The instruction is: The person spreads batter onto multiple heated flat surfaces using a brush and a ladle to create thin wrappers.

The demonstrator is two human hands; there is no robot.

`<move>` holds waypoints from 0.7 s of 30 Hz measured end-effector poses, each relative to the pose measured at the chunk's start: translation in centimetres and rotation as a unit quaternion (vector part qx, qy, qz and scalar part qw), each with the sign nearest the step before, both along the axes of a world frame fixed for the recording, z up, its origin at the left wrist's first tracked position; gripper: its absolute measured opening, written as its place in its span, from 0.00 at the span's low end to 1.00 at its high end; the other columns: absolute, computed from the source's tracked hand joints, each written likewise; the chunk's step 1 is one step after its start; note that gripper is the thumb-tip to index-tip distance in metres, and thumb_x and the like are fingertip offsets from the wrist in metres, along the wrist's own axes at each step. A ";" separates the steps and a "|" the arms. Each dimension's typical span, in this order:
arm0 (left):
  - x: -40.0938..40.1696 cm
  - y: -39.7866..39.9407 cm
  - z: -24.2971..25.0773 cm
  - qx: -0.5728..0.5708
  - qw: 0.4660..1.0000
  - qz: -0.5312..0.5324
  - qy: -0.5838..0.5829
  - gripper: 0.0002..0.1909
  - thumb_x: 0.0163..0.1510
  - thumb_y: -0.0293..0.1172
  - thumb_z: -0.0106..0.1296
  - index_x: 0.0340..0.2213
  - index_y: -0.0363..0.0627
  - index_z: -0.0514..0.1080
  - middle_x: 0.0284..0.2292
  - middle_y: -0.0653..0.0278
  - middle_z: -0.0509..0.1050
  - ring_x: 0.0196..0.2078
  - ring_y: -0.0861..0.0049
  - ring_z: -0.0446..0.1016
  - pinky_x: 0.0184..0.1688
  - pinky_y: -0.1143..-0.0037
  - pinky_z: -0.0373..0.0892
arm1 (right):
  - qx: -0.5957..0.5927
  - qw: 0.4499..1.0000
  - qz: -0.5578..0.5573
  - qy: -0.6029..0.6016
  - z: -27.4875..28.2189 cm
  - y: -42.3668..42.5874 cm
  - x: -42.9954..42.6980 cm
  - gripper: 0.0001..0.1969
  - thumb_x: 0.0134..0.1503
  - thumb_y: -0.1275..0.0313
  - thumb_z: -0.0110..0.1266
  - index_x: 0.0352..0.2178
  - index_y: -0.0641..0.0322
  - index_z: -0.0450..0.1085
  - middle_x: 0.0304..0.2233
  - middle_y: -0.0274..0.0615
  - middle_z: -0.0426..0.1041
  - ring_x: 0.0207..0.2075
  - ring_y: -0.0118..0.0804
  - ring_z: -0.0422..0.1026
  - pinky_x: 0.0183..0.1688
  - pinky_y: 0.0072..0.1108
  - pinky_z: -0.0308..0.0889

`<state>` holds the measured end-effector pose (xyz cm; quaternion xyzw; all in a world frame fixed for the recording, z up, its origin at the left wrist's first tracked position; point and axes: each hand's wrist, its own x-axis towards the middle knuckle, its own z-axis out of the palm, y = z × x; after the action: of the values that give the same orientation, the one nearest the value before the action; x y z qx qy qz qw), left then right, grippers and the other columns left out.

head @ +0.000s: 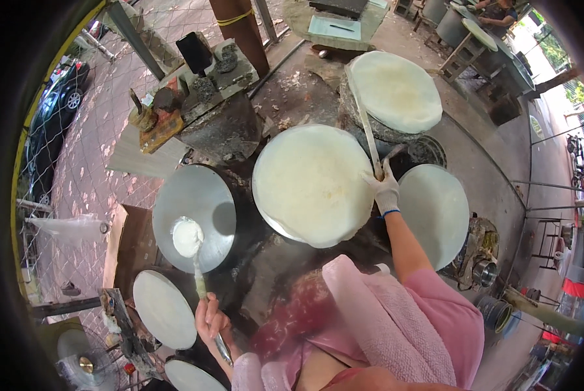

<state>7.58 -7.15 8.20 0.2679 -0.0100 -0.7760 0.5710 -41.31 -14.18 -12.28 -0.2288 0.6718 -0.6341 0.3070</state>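
My bare left hand (212, 320) grips the handle of a ladle (200, 281), whose bowl lies in a patch of white batter (187, 236) on a bare round metal griddle (164, 195). My right hand (385, 188), in a white knit glove, holds a long, flat stick (367, 128) pointing up and away. Its fingertips are at the right rim of the central griddle, which a pale round sheet of batter (314, 181) covers. The sheet overhangs slightly at the lower edge. Behind the stick, a stack of pale round sheets (397, 90) rests on a drum-like stand.
To the right is another pale-topped round griddle (433, 215); two more pale rounds (164, 309) (194, 376) lie at lower left. A phone (194, 53) stands on a cluttered block. A chain-link fence (106, 146) borders the left, near a fan (84, 362). Another person (498, 17) works far off.
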 end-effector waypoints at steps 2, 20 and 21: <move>-0.1 0.2 -0.1 -0.004 1.000 -0.002 0.010 0.15 0.64 0.32 0.27 0.41 0.28 0.55 0.19 0.67 0.61 0.07 0.88 0.58 0.08 0.86 0.49 | 0.069 0.992 0.074 -0.070 0.5 0.3 -0.5 0.37 0.44 0.79 0.61 0.55 0.76 0.53 0.47 0.42 0.68 0.43 0.29 0.69 0.47 0.18 0.64; 4.1 3.0 -2.7 0.008 0.993 0.011 -0.121 0.15 0.63 0.34 0.32 0.37 0.31 0.63 0.16 0.74 0.57 0.06 0.91 0.51 0.09 0.86 0.47 | 0.072 0.927 0.128 0.344 27.9 -10.0 -11.0 0.23 0.37 0.73 0.61 0.38 0.72 0.70 0.31 0.43 0.74 0.34 0.31 0.72 0.37 0.21 0.68; 4.1 4.1 -2.8 0.010 0.993 0.041 -0.113 0.15 0.63 0.34 0.33 0.38 0.31 0.63 0.17 0.73 0.58 0.06 0.91 0.51 0.08 0.86 0.47 | 0.114 0.899 0.131 0.402 32.6 -10.3 -8.5 0.22 0.37 0.71 0.60 0.37 0.70 0.71 0.29 0.46 0.75 0.33 0.35 0.74 0.38 0.24 0.68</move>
<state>11.70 -3.09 5.37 0.3593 -0.0557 -0.7170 0.5947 -49.80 -24.46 20.36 -0.5136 0.7698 -0.3610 0.1158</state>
